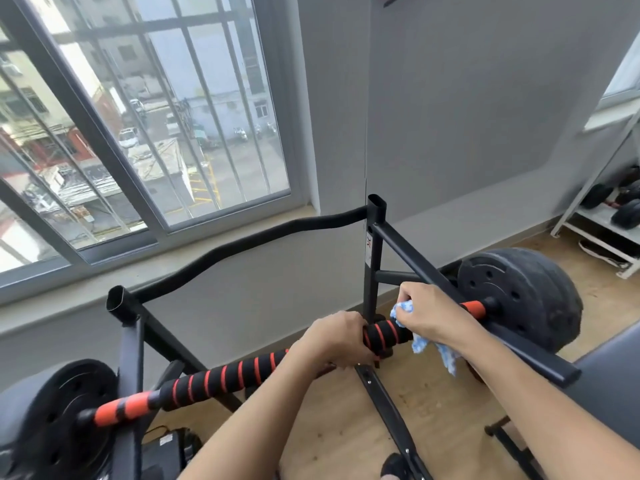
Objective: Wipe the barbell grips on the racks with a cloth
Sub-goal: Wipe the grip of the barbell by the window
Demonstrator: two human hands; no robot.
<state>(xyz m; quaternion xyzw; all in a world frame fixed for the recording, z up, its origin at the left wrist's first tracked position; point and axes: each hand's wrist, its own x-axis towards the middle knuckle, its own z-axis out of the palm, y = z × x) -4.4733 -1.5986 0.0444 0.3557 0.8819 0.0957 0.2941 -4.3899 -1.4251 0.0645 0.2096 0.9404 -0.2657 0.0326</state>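
Barbell (225, 375): it is laid across the black rack (375, 237), running from the lower left up to the right, with its ends carried on the rack's two side frames.
Grip (384, 336): black foam wound with red stripes is seen along the bar's middle; the part between the two hands is short and fully exposed.
Bar ends: an orange-and-black section (121, 408) is seen near the left plate, and a shorter orange one (473, 309) just beside the right plate.
Left hand (337, 337): it is wrapped over the grip from above, fingers curled round the foam, clamped on the bar near its middle.
Right hand (427, 315): it is closed round the cloth (420, 342) and the bar together, just to the right of the left hand (the two hands are near, not touching).
Cloth: blue and white, bunched; a little is seen above the knuckles and a longer tail is hung below the wrist, under the bar.
Left plate (65, 424): black, mounted at the bar's lower-left end, outside the rack's left frame.
Right plate (519, 296): black, mounted at the bar's upper-right end, beyond the rack's right frame.
Curved bar (249, 242): a wavy black tube is joined between the rack's two upright posts, on the window (145, 116) side.
Shelf (595, 216): a white unit with dark dumbbells (627, 211) is stood at the right wall.
Floor (346, 427): light wood is seen beneath the rack.
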